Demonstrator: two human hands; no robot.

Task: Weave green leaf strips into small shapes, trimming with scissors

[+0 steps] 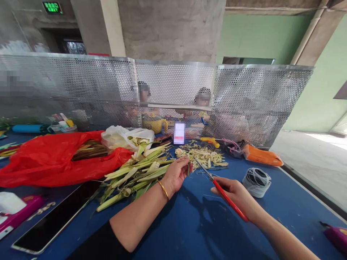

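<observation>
Head view: blue table (176,224), concrete wall (170,30).

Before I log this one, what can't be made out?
Head view:
Scrap in the left hand: too small, partly hidden by it.
Scissors: part of the grip covered by the right hand.
Purple object at right: cut off by picture edge.
Lit screen: contents blurred.

Shiny metal screen (176,79) at far edge of bench (222,234); glossy red plastic bag (35,155) toward left edge; metal scissors (223,195), plastic-handled.
</observation>
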